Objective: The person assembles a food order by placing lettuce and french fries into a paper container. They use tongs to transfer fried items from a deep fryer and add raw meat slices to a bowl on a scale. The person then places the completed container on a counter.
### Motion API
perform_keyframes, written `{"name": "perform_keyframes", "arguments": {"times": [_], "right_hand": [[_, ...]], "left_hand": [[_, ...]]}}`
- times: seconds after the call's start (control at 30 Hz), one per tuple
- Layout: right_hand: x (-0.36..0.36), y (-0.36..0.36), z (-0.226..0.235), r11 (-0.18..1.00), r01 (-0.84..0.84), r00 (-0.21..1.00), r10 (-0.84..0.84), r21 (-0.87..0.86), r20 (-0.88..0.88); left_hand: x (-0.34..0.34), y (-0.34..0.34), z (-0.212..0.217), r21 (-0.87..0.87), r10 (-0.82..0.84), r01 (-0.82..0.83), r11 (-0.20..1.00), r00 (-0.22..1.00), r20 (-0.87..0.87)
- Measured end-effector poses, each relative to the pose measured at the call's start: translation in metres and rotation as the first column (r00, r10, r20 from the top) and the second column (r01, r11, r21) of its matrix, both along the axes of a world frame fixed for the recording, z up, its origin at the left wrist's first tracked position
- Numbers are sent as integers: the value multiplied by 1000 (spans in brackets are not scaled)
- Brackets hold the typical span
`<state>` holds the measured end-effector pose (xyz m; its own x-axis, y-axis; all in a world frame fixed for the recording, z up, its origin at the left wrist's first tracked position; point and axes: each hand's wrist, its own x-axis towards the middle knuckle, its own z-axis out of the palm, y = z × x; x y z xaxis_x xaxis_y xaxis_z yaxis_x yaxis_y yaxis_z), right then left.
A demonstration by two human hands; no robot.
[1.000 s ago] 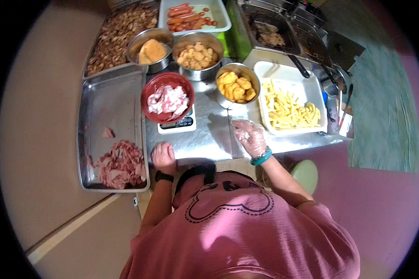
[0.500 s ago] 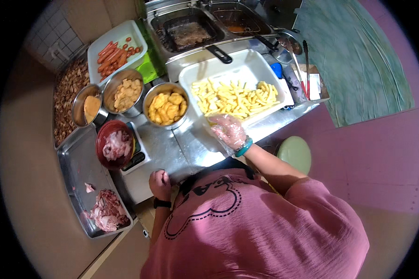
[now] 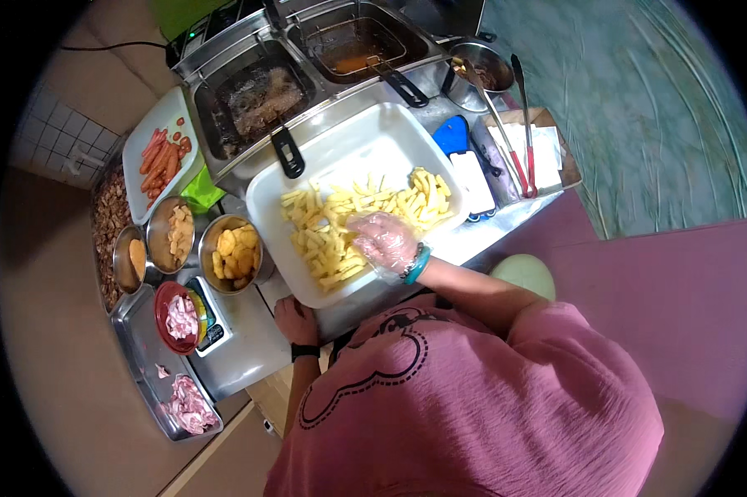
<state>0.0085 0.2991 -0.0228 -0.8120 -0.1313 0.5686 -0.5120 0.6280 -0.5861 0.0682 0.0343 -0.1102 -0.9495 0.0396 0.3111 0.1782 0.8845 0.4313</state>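
My right hand, in a clear plastic glove with a teal band at the wrist, reaches into pale yellow french fries. Its fingers are curled down among them, with their tips partly hidden. The fries lie spread in a large white tray on the steel counter. At the counter's front edge, near the tray's lower left corner, rests my left hand. It is bare, its fingers are curled in, and nothing shows in them. A steel pot of yellow battered pieces stands left of the tray.
Behind the tray are two fryer wells whose black basket handles jut forward. Red-handled tongs, a phone and a steel pot stand right. Leftward are sausages, a red bowl and a metal meat tray.
My gloved right hand has moved from the tray's near edge in among the fries. The tray appears nearer and further left as the view shifts. My left hand stays by the counter edge.
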Motion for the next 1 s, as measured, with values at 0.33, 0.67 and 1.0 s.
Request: {"name": "perform_keyframes", "arguments": {"times": [0.33,0.67,1.0], "right_hand": [[-7,13,-22,948,-295,954,285,118,97],[-6,8,-32,947,-283,959,279,150,50],[-8,10,-29,947,-222,974,226,234,12]], "left_hand": [[1,1,-12,-74,95,-90,993,993,66],[-1,5,-7,-76,124,-118,990,989,84],[-4,6,-5,-65,93,-92,994,995,19]]}}
